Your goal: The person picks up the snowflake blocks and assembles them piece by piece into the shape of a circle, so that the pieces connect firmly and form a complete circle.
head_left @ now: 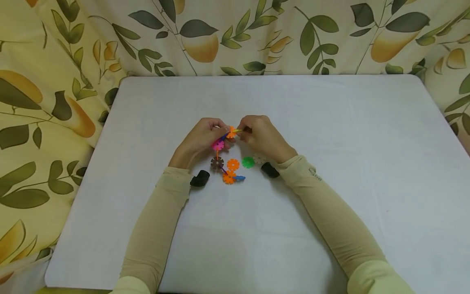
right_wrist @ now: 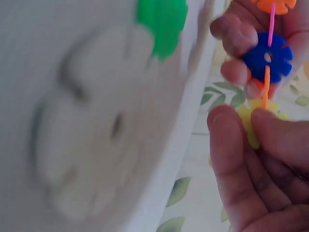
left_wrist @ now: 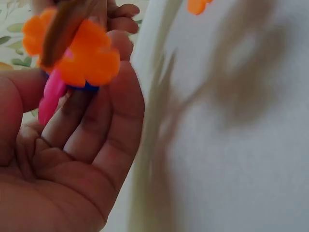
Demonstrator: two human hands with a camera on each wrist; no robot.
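A chain of notched plastic discs runs down from both hands in the head view. My left hand (head_left: 201,136) grips the chain at a blue disc (right_wrist: 268,57), with a pink disc (head_left: 218,145) just below. My right hand (head_left: 265,136) pinches a yellow disc (right_wrist: 248,123) between thumb and forefinger. An upright orange disc (right_wrist: 266,87) links yellow to blue. Lower on the chain come a brown disc (head_left: 217,163), an orange disc (head_left: 229,177) and a light blue disc (head_left: 240,178). In the left wrist view, orange and brown discs blur close to the camera.
Under the hands lie a separate orange disc (head_left: 233,164), a green disc (head_left: 248,162) and a whitish disc (head_left: 259,159). Black devices (head_left: 200,178) sit at both wrists. The white table (head_left: 330,106) is bordered by leaf-patterned curtains (head_left: 235,36) behind and at the sides.
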